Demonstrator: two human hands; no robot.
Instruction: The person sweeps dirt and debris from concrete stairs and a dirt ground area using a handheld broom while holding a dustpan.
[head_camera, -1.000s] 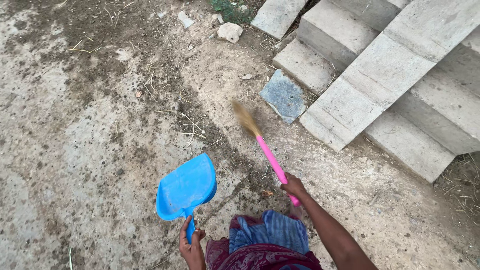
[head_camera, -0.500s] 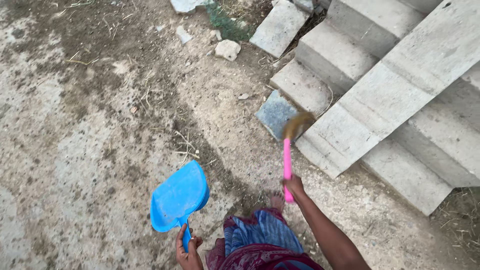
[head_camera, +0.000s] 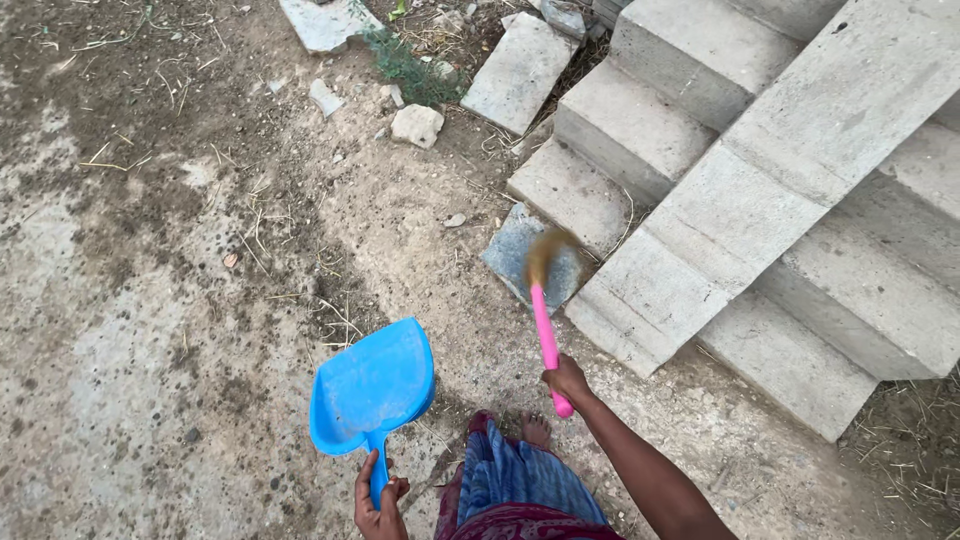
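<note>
left hand clamped on blue dustpan, held off the dirt | right hand gripped pink broom (bristles blurred) beside concrete steps | I'd have kept strokes short, pan low

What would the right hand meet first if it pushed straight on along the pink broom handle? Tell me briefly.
The right hand would likely first meet the flat grey stone slab under the blurred bristles, just before the concrete steps; depth is uncertain.
</note>
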